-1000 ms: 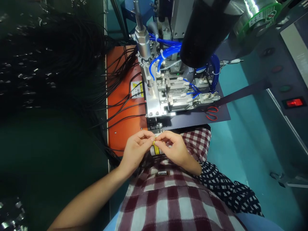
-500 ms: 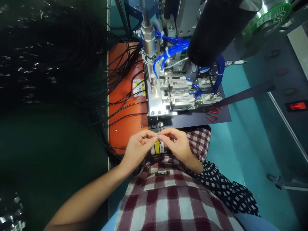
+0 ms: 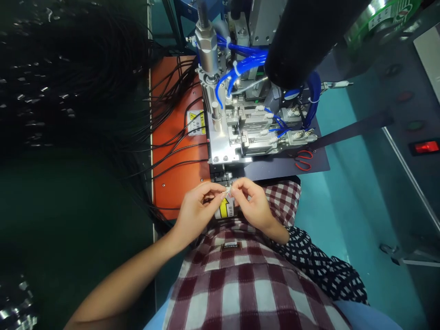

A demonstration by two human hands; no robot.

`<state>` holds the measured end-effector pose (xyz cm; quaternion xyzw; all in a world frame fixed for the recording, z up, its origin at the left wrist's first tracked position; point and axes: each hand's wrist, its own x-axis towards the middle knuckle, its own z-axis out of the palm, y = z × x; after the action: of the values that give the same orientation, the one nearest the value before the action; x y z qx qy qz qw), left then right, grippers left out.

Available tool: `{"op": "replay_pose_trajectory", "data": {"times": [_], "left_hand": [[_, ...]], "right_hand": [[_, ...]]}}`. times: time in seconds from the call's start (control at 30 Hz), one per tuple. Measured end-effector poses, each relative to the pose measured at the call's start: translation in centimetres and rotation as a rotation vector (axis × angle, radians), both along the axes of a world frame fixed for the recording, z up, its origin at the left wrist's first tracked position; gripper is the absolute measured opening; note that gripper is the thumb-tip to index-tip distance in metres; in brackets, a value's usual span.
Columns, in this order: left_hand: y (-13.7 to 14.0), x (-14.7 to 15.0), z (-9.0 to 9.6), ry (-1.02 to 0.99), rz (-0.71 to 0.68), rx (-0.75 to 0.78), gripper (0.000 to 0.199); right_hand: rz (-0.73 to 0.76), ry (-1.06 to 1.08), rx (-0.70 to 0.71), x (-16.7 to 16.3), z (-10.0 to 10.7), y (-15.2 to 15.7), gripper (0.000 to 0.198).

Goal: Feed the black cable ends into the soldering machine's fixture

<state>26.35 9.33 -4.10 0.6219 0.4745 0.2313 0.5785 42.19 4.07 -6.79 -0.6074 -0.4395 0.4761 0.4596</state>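
My left hand (image 3: 199,206) is closed in a pinch, thumb and forefinger meeting around a tiny pale, thin piece (image 3: 228,190). My right hand (image 3: 252,201) pinches at the same spot from the other side, its fingertips a little apart from the left ones. The piece looks like fine wire ends, but it is too small to be certain. Both hands are in front of the checked apron, just above a label with a yellow arrow (image 3: 224,208). Beyond the fingertips is the near end of a dark track (image 3: 220,175) leading to the metal machine (image 3: 223,149).
Black cables (image 3: 172,162) run across an orange plate (image 3: 172,192) from a large dark bundle on the left. Blue air tubes (image 3: 249,64) and a black cylinder (image 3: 302,50) rise over the machine. Red-handled scissors (image 3: 304,160) lie on the grey plate at right. A solder spool (image 3: 385,23) hangs upper right.
My right fingertips have drawn slightly apart from the left ones, so more of the pale piece shows between them. The left hand keeps its pinch. The view has shifted slightly.
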Motion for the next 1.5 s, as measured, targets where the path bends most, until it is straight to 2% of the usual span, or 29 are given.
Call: {"op": "replay_pose_trajectory", "data": {"times": [0.1, 0.17, 0.3, 0.43, 0.73, 1.5], "left_hand": [[0.5, -0.5, -0.4, 0.145, -0.106, 0.305, 0.013], [1.0, -0.9, -0.8, 0.219, -0.157, 0.437, 0.014], [1.9, -1.6, -1.6, 0.324, -0.208, 0.622, 0.022], [2.7, -2.2, -2.1, 0.359, -0.290, 0.727, 0.029], [3.7, -2.7, -3.0, 0.450, -0.328, 0.853, 0.039], [3.7, -2.5, -3.4, 0.460, -0.287, 0.885, 0.036]], "right_hand": [[-0.040, 0.015, -0.018, 0.7, -0.4, 0.4, 0.017], [-0.059, 0.033, -0.039, 1.3, -0.7, 0.8, 0.018], [-0.090, 0.078, -0.066, 2.1, -1.9, 1.6, 0.018], [-0.077, 0.097, -0.063, 2.2, -3.2, 2.2, 0.019], [-0.096, 0.085, -0.088, 1.5, -3.4, 3.2, 0.020], [-0.110, 0.133, -0.133, 1.3, -2.8, 3.5, 0.017]]}}
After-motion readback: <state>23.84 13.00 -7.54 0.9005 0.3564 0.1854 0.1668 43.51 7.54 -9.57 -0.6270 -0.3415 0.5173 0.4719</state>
